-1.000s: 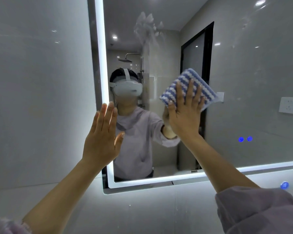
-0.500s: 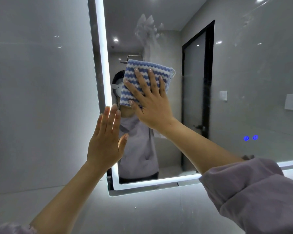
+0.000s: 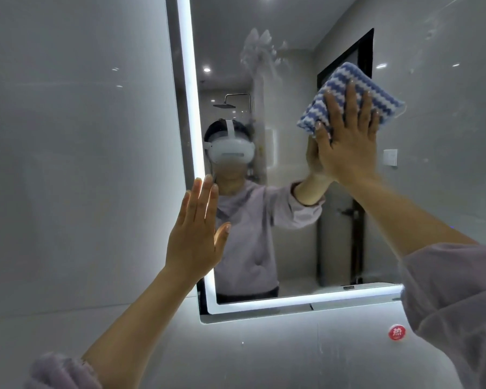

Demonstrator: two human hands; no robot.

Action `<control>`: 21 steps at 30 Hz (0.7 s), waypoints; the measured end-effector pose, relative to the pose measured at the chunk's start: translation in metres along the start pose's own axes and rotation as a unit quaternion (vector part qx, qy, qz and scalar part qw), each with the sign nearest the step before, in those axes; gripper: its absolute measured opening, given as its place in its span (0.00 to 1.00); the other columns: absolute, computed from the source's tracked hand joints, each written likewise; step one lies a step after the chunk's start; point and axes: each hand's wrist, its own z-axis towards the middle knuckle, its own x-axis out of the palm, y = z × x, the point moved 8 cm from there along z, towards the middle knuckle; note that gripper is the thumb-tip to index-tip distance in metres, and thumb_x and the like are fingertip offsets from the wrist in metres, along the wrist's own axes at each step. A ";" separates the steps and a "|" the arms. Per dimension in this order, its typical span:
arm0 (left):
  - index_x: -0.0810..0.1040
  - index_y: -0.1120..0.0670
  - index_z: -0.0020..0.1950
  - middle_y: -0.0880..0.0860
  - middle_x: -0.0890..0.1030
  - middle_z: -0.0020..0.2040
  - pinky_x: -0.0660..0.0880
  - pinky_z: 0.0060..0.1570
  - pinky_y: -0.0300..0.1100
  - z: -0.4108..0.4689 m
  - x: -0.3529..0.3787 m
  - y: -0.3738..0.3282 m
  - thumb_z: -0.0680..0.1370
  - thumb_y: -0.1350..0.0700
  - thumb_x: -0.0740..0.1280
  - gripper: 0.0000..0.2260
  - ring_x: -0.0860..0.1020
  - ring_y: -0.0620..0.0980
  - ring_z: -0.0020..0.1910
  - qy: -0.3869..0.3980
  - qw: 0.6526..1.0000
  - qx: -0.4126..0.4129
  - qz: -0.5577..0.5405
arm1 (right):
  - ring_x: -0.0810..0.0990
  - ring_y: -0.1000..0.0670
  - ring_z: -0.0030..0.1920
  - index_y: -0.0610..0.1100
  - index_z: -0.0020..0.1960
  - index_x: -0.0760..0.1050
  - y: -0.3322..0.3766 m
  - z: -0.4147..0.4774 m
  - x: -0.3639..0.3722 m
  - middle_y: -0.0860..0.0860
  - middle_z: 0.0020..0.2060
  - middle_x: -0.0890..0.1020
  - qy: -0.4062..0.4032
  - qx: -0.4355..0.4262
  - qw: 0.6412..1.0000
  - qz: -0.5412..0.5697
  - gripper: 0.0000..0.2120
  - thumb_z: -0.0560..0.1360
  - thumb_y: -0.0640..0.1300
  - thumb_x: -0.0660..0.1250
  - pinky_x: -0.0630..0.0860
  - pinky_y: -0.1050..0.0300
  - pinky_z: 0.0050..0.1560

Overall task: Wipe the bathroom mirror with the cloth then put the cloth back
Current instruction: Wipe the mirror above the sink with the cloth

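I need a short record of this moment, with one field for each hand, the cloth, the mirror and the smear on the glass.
mirror: on the wall, lit border
cloth: blue and white stripes, folded, on the upper glass
right hand: flat, fingers straight, presses the cloth on the glass
left hand: open, raised flat at the lit left edge
smear: whitish, high on the glass, left of the cloth

Right hand point(image 3: 345, 144) presses cloth point(image 3: 348, 88) on mirror point(image 3: 292, 248).
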 end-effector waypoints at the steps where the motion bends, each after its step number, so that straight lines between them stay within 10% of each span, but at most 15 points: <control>1: 0.51 0.60 0.76 0.58 0.49 0.78 0.55 0.74 0.53 0.000 0.000 0.000 0.80 0.41 0.50 0.32 0.47 0.57 0.77 0.002 1.000 -0.001 -0.001 | 0.43 0.40 0.77 0.54 0.78 0.45 0.003 0.000 0.000 0.46 0.78 0.47 -0.003 0.014 1.000 0.003 0.28 0.81 0.59 0.44 0.43 0.37 0.74; 21: 0.57 0.58 0.76 0.57 0.56 0.77 0.54 0.73 0.50 0.002 -0.003 0.000 0.79 0.38 0.50 0.32 0.54 0.56 0.76 -0.027 1.000 -0.002 -0.001 | 0.46 0.40 0.77 0.54 0.77 0.49 0.181 -0.009 0.017 0.47 0.78 0.51 0.025 -0.222 0.975 -0.016 0.27 0.80 0.60 0.44 0.45 0.38 0.74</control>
